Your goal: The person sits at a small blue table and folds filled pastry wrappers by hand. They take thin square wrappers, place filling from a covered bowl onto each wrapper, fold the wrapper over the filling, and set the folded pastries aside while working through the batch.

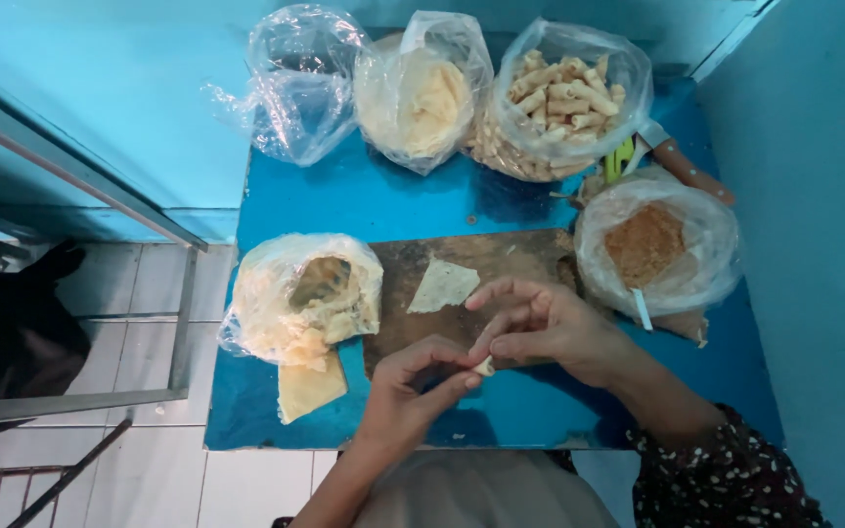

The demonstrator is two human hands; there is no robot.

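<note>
Roll: one small pale pastry roll (484, 367), pinched between both hands above the front edge of the board.
Left hand: left hand (411, 383), fingers curled, thumb and forefinger gripping the roll.
Right hand: right hand (540, 323), fingertips closed on the same roll from above.
Board: one dark wooden board (501, 256), with one triangular wrapper sheet (441, 285) lying on it.
Bags: five clear plastic bags; wrapper bag (295, 293) at left, brown filling bag (652, 244) at right, finished-rolls bag (564, 98), pale dough bag (421, 93) and near-empty bag (300, 83) at the back.
Table: one blue table (364, 196).
Knife: one knife (682, 161) behind the filling bag.
</note>
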